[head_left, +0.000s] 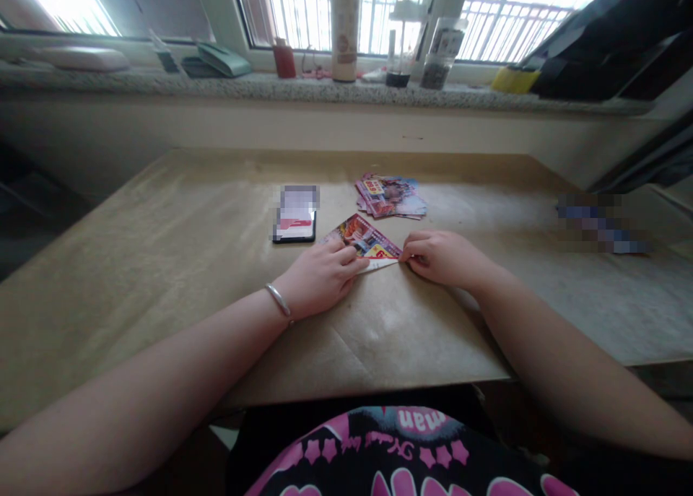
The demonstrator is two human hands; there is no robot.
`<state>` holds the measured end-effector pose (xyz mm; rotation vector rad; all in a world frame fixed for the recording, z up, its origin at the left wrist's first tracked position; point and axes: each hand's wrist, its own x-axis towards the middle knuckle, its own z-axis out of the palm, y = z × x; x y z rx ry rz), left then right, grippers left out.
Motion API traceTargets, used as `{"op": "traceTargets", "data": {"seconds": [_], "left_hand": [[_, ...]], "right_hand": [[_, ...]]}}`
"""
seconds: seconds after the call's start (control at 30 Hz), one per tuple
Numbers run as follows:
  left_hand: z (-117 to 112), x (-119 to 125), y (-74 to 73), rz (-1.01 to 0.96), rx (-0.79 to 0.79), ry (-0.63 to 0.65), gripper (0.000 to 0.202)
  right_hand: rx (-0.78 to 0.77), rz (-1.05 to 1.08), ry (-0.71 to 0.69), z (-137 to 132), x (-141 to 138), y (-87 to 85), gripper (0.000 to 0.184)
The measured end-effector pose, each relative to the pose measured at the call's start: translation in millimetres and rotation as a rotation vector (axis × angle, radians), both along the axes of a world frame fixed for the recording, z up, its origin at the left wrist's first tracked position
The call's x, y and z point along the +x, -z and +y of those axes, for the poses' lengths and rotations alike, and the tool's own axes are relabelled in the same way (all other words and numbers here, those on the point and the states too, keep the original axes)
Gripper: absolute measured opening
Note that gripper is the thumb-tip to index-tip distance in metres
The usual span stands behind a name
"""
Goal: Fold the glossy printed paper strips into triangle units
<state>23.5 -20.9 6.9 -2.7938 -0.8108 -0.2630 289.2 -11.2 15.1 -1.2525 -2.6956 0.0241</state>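
A colourful printed paper sheet (362, 239), folded into a triangle, lies on the brown-paper-covered table (178, 250) just in front of me. My left hand (319, 278), with a silver bangle on its wrist, presses down on the sheet's near left edge with curled fingers. My right hand (441, 258) pinches the sheet's right corner between thumb and fingers. A small stack of similar colourful sheets (390, 196) sits a little farther back, clear of both hands.
A black phone (295, 214) lies left of the folded sheet. A blurred flat object (600, 223) rests at the table's right. The stone windowsill (303, 88) behind holds a tall cylinder (345, 27), a red container (284, 58), jars and cases.
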Motion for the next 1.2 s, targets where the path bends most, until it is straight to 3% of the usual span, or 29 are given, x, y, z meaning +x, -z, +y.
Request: {"op": "traceTargets", "data": {"seconds": [0.5, 0.67, 0.83, 1.2], "left_hand": [[0, 0, 0.4, 0.002, 0.026, 0.012, 0.033], [1, 0, -0.6, 0.01, 0.022, 0.014, 0.034], [2, 1, -0.4, 0.034, 0.007, 0.005, 0.035], [1, 0, 0.8, 0.003, 0.018, 0.011, 0.034]], "right_hand": [[0.045, -0.027, 0.044, 1, 6, -0.9, 0.02], [0.052, 0.188, -0.132, 2, -1, 6.2, 0.025], [0.07, 0.137, -0.206, 1, -10, 8.9, 0.026], [0.007, 0.093, -0.133, 5, 0, 5.4, 0.026]]}}
